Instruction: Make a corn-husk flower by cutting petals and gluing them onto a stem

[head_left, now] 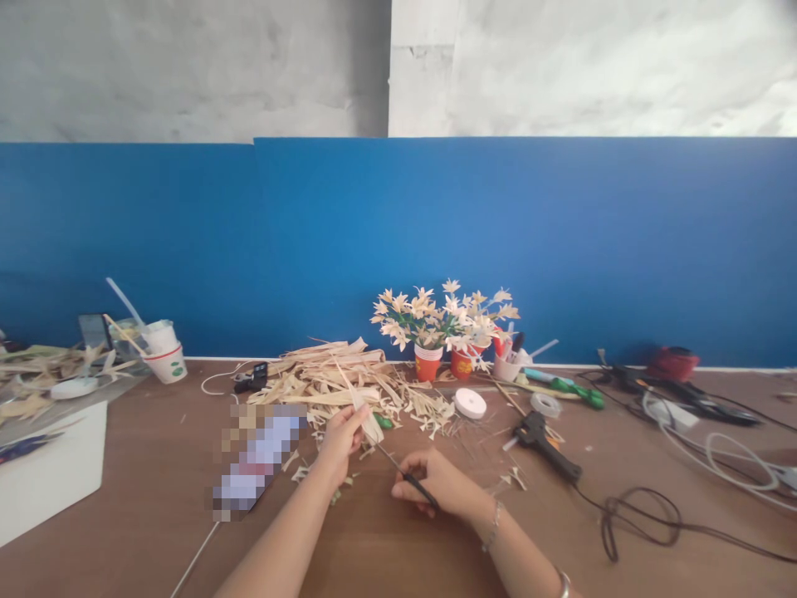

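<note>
My left hand [341,442] pinches a pale strip of dried husk [369,421] in front of the heap of husk. To its right, my right hand [429,483] is closed on black-handled scissors [418,487], whose blades point up and left to the strip's lower end. Whether the blades touch the strip I cannot tell. Behind my hands lies a heap of dried husk strips [330,370], with small cut scraps [429,409] at its right side. A green item [383,422] lies just behind the strip.
Red cups [427,365] hold pale flowers at the back. A white tape roll [470,404] and a black glue gun [548,448] with its cord lie right. A blurred-out object [261,465] is left of my hands; a white sheet [56,473] lies far left.
</note>
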The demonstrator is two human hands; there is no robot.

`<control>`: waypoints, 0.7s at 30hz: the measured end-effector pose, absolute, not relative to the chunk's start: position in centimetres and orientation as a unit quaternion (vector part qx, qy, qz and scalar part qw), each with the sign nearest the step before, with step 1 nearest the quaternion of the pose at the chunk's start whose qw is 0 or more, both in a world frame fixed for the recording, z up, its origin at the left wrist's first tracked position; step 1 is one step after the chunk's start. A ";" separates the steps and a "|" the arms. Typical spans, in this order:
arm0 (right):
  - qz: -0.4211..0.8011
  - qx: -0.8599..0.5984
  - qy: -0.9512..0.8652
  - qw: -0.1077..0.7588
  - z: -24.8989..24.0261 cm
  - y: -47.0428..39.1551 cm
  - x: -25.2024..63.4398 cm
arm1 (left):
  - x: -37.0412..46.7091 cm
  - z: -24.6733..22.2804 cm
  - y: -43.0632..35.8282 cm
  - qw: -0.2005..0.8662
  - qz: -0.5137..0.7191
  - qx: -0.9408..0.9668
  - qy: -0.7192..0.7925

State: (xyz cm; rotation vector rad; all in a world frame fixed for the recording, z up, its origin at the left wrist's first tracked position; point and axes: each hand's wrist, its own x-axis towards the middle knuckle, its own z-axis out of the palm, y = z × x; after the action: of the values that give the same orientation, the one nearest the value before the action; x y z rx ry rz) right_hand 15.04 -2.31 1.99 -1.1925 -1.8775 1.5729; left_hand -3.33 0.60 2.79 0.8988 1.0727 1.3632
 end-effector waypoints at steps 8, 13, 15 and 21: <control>0.565 -0.422 -0.677 0.210 2.2 -2.5 15.0 | -3.3 2.8 0.5 0.570 0.576 0.373 0.452; 0.557 -0.416 -0.685 0.218 2.3 -2.5 15.0 | -3.3 2.7 0.5 0.567 0.579 0.370 0.454; 0.556 -0.412 -0.688 0.219 2.3 -2.5 15.0 | -3.3 2.7 0.6 0.563 0.583 0.368 0.456; 0.545 -0.408 -0.696 0.227 2.7 -2.6 15.0 | -3.3 2.7 0.5 0.562 0.588 0.368 0.451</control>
State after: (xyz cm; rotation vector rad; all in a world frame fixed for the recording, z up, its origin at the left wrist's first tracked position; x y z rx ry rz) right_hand 14.98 -2.62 2.71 -1.1248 -1.9174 1.5022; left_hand -3.29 0.55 2.65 0.8664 1.0613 1.3854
